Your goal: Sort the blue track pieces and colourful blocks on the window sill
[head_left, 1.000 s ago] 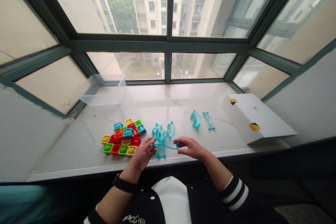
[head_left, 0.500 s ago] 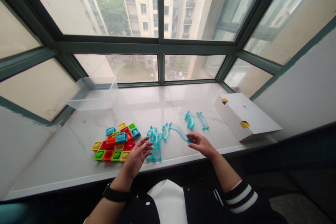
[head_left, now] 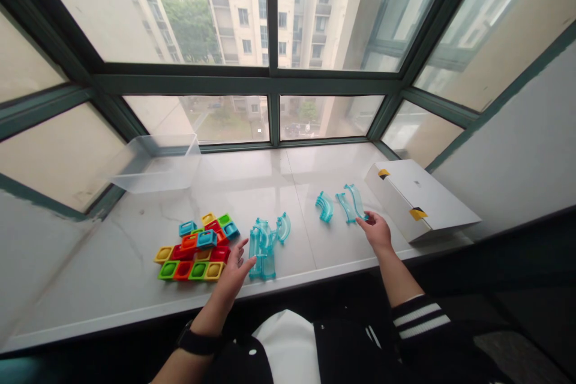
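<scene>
Translucent blue plastic sits between the fingers (head_left: 362, 220) of the right hand (head_left: 376, 231), which pinch the near end of a wavy track piece (head_left: 355, 199) at the right part of the counter (head_left: 252, 183). Its long axis runs aslant: the far end points toward the window and a little left, the near end back toward the person and right. Just left of it lies a second track piece (head_left: 345, 209), nearly parallel; whether the two touch, I cannot tell. Farther left, a curved track piece (head_left: 324, 207) rests on its own.

The left hand (head_left: 237, 265) holds nothing, its fingers spread apart beside a cluster of blue track pieces (head_left: 265, 246); whether the thumb touches the cluster is unclear. Against the cluster's right side, or very near it, stands another curve (head_left: 284, 227), bowed to the right. On the other side of the left hand is a heap of coloured blocks (head_left: 198, 246) in red, green, yellow, orange and blue.

At the back left, a clear plastic bin (head_left: 157, 177) shows the counter through its walls. A white box (head_left: 423, 198) with yellow-and-black tabs stands at the far right, lid down, inside hidden.
</scene>
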Tool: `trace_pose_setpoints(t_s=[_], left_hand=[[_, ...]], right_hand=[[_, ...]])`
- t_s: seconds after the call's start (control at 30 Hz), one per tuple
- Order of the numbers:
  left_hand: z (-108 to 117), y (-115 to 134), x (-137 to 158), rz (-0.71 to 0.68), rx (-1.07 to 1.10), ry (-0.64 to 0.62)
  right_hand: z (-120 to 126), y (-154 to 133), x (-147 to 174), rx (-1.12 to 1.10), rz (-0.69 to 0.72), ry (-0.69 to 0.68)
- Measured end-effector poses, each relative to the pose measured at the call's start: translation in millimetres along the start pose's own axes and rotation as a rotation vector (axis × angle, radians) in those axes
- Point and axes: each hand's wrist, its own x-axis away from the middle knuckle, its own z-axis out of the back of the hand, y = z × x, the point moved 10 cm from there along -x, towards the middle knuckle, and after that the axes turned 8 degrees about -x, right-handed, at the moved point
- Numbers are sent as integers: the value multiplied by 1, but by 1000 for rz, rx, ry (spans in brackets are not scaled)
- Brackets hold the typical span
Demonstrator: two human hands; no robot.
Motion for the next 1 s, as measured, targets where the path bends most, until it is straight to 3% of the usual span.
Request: trace_pose_setpoints(t_s=[0.13,0.27,0.57,1.0], left_hand=[[1,-22,-6,65,-38,17],[0,-35,-9,107,-94,-11],[1,-43,-12,95,-223,-56],[1,-43,-12,103,-288,-93]], right_hand=[[-12,-5,-13,238,46,17],[-26,-6,-21,333,68,-3],[-43,2,-32,449,60,-33],[-47,13,-35,456,88,-49]])
